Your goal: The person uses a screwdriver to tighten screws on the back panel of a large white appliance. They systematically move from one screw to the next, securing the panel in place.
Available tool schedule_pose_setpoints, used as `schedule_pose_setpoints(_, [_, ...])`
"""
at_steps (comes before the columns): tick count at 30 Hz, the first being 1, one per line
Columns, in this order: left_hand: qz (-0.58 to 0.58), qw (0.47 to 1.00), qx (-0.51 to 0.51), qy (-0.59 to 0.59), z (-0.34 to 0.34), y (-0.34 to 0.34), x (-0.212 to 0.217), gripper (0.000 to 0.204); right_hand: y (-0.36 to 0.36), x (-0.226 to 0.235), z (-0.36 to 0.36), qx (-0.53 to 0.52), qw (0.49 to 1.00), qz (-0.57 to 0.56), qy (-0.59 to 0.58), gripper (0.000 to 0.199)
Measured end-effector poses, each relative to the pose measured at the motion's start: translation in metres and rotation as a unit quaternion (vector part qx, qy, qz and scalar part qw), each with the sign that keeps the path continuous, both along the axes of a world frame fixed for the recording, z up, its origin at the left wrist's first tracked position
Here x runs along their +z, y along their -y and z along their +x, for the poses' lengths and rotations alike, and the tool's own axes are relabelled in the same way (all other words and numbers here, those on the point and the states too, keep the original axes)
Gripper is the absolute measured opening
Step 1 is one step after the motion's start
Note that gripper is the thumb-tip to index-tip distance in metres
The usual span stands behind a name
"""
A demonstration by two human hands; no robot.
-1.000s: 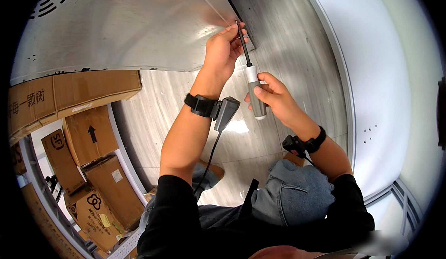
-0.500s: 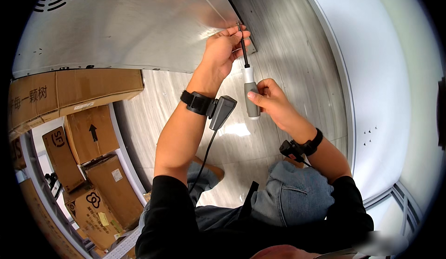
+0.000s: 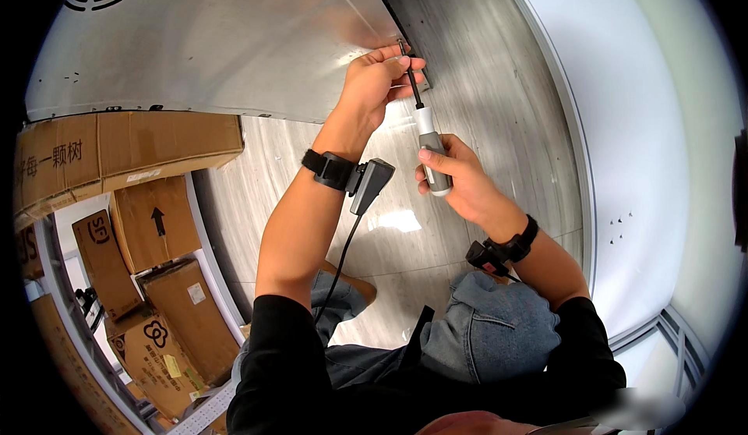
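A screwdriver [image 3: 432,149] with a grey-and-white handle and a dark shaft points away from me. Its tip meets a small screw-like piece at the edge of a large metal panel [image 3: 226,45]. My right hand [image 3: 461,176] is closed round the handle, thumb on top and fingertips showing on the left side. Near the tip, my left hand [image 3: 378,76] steadies the shaft between thumb and fingers, its other fingers stretched past it beside the panel's corner. The exact contact at the tip is too small to make out.
Cardboard boxes [image 3: 156,224] fill a metal rack at the left, and a long carton [image 3: 148,150] lies beside the panel. Along the right runs a white panel [image 3: 615,146] with a grey frame. Pale wood-look floor [image 3: 499,107] shows between. Each wrist wears a strapped device with a cable.
The screwdriver's handle has swung a little to the right and slightly away from me. My right fingers have wrapped further round it. My left hand stays nearly in place at the shaft.
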State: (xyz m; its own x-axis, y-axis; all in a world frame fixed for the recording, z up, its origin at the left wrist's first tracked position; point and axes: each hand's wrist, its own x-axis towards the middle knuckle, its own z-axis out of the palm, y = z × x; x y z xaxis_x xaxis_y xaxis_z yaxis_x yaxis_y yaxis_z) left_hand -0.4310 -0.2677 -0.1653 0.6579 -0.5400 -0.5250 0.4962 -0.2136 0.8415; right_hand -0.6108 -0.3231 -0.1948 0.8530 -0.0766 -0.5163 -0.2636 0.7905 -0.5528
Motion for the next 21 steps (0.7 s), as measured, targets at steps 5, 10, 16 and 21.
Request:
schedule_pose_setpoints(5, [0.033,0.999,0.017,0.035,0.001,0.0,-0.006,0.019,0.001,-0.009,-0.001,-0.004,0.999,0.04,-0.015,0.033])
schedule_pose_setpoints(10, [-0.009,1.0,-0.024,-0.003,-0.006,0.0,0.0,0.018,0.008,-0.01,-0.003,0.002,0.989,0.138,0.053,0.035])
schedule_pose_setpoints(16, [0.048,0.998,-0.028,0.033,-0.002,0.001,-0.005,0.02,-0.003,0.004,0.001,-0.033,0.998,0.045,-0.037,0.034])
schedule_pose_setpoints(21, [0.071,0.996,-0.02,0.05,-0.005,0.003,-0.004,0.024,-0.002,-0.008,0.0,-0.034,0.998,0.045,-0.026,0.035])
